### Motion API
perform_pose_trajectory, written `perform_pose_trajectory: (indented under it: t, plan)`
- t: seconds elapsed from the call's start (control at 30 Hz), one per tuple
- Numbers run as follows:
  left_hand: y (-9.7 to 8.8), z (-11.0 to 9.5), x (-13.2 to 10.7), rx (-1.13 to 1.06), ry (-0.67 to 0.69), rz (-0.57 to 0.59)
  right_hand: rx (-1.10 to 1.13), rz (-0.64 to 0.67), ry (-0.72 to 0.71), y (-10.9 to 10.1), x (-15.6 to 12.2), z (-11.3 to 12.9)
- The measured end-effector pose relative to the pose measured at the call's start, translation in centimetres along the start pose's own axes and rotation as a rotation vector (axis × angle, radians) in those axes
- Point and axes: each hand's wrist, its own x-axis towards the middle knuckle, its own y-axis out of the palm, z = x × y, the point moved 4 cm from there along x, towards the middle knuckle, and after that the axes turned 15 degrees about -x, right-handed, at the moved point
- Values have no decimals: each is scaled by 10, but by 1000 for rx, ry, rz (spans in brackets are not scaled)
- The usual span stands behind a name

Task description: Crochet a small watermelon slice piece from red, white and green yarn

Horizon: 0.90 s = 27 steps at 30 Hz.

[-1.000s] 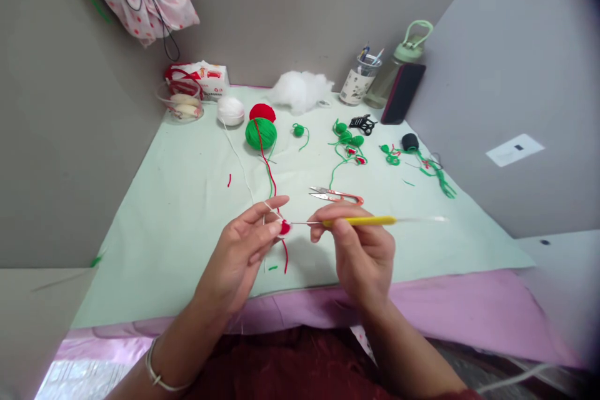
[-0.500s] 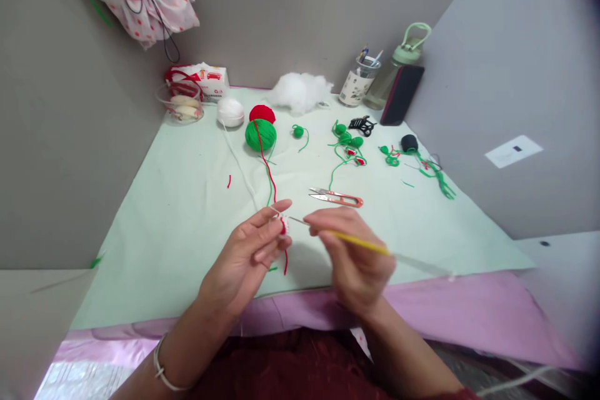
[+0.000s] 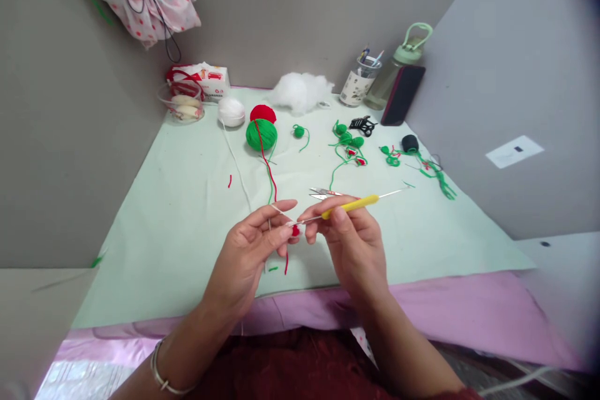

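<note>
Between the thumb and fingers of my left hand (image 3: 250, 244) is a small red and white crochet piece (image 3: 295, 231). White yarn (image 3: 239, 169) runs over my left index finger from the white yarn ball (image 3: 231, 112). My right hand (image 3: 354, 240) grips a crochet hook (image 3: 356, 205) with a yellow handle; its metal tip meets the piece at the upper edge. Behind my right fingers lie thread snips (image 3: 323, 192), their orange handle mostly hidden. A red yarn strand (image 3: 274, 184) passes down behind my left hand from the red ball (image 3: 263, 114), which touches a green yarn ball (image 3: 261, 135).
Several small green crochet pieces (image 3: 345, 138) and a black hair claw (image 3: 363, 125) lie right of centre. White stuffing (image 3: 302, 92), a pen cup (image 3: 359, 82), a bottle (image 3: 387, 78) and a phone (image 3: 403, 95) line the back. A clear bowl (image 3: 182, 103) stands back left.
The crochet piece and my left fingers have shifted slightly right. My right hand has turned, so the hook's rear end now points up and right, and its tip has come to the piece.
</note>
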Motion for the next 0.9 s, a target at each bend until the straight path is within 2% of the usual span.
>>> perform_pose_trajectory:
  t: [0.13, 0.23, 0.47, 0.6, 0.7, 0.8, 0.9]
  plan:
    - [0, -2, 0, 54, 36, -5, -5, -13, -52, 1, -3, 7]
    - [-1, -3, -1, 125, 77, 9, -149, -28, -152, 0, -9, 14]
    - [-3, -6, -2, 299, 193, -9, -532, 13, -531, 5, -17, 27]
    - [-2, -10, -4, 352, 295, -51, -523, 23, -526, 5, -13, 28]
    - [-3, -11, -4, 377, 322, -65, -530, 6, -533, 3, -13, 27]
    - [-5, -10, -4, 397, 349, -78, -724, 38, -602, 4, -19, 24]
    - [-7, -10, -6, 414, 434, -98, -890, 81, -677, 8, -26, 24]
